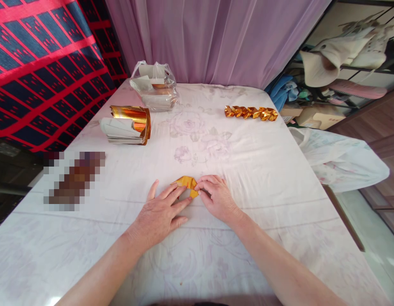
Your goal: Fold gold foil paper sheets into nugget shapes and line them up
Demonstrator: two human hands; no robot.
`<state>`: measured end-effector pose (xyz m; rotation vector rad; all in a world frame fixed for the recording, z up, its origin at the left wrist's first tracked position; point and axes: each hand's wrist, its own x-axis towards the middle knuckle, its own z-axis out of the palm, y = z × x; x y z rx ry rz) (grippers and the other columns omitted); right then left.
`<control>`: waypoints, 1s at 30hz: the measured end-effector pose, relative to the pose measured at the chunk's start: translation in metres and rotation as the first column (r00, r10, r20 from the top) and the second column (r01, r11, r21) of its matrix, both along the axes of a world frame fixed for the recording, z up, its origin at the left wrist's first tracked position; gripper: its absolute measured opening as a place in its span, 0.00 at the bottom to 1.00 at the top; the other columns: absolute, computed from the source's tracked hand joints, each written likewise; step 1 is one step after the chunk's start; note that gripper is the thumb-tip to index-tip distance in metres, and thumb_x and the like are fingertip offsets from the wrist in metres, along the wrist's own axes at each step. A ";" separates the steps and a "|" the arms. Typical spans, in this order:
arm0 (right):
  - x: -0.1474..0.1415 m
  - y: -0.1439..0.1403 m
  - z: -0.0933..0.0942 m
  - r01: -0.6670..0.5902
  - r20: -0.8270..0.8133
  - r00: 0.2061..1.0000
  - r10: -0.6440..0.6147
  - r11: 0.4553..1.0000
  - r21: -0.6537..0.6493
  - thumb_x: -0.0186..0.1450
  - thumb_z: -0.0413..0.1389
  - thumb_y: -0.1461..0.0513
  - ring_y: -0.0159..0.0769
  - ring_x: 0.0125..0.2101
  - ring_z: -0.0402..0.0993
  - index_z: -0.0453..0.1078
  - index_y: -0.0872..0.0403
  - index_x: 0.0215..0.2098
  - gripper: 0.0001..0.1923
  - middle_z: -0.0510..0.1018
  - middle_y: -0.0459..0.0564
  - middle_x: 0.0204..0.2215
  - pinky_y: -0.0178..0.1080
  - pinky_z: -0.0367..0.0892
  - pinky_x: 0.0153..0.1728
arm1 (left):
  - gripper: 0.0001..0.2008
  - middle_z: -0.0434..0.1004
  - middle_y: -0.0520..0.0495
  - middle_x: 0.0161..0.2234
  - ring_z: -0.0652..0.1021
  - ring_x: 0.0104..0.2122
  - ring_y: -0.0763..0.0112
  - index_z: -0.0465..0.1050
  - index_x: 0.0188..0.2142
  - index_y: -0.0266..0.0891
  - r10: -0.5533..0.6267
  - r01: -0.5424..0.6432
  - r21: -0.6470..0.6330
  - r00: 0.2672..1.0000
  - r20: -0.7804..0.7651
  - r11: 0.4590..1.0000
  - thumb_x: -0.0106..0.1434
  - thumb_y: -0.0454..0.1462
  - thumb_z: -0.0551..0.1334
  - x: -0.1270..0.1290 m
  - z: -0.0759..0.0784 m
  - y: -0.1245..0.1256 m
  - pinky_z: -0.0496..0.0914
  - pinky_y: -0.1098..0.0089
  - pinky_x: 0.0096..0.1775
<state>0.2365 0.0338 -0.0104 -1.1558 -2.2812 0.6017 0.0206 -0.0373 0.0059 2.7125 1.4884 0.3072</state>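
Note:
A sheet of gold foil paper point(186, 182), partly folded, lies on the table in front of me. My left hand point(163, 210) rests over its left side with the fingers spread and flat, pressing on the paper. At the paper's right edge my right hand point(214, 196) pinches a corner between thumb and fingertips. Part of the paper is hidden under my left fingers. A row of folded gold foil pieces point(250, 113) sits at the back right of the table.
A curved stack of gold foil paper point(128, 125) stands at the left back. Behind it is a clear plastic bag point(154, 87) with more paper. A blurred patch point(75, 180) covers something on the left. A floral cloth covers the table point(248, 255); shelves point(350, 68) stand at right.

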 end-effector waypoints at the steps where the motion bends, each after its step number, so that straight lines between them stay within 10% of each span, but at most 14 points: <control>1: 0.000 0.000 0.000 0.001 -0.001 1.000 -0.001 1.000 0.003 0.63 0.53 0.69 0.41 0.43 0.70 0.74 0.50 0.37 0.10 0.78 0.49 0.41 0.45 0.61 0.44 | 0.21 0.69 0.47 0.60 0.67 0.60 0.56 0.69 0.58 0.51 -0.013 0.013 0.003 1.000 -0.007 1.000 0.70 0.50 0.54 -0.002 0.000 0.001 0.40 0.41 0.64; 30: -0.003 -0.006 -0.005 0.004 0.009 1.000 -0.005 0.992 0.127 0.63 0.55 0.71 0.38 0.43 0.70 0.75 0.50 0.36 0.11 0.78 0.47 0.42 0.43 0.60 0.43 | 0.09 0.77 0.51 0.47 0.76 0.49 0.67 0.73 0.43 0.47 -0.190 0.200 0.179 0.979 -0.074 0.963 0.65 0.32 0.60 -0.009 0.004 0.026 0.52 0.54 0.63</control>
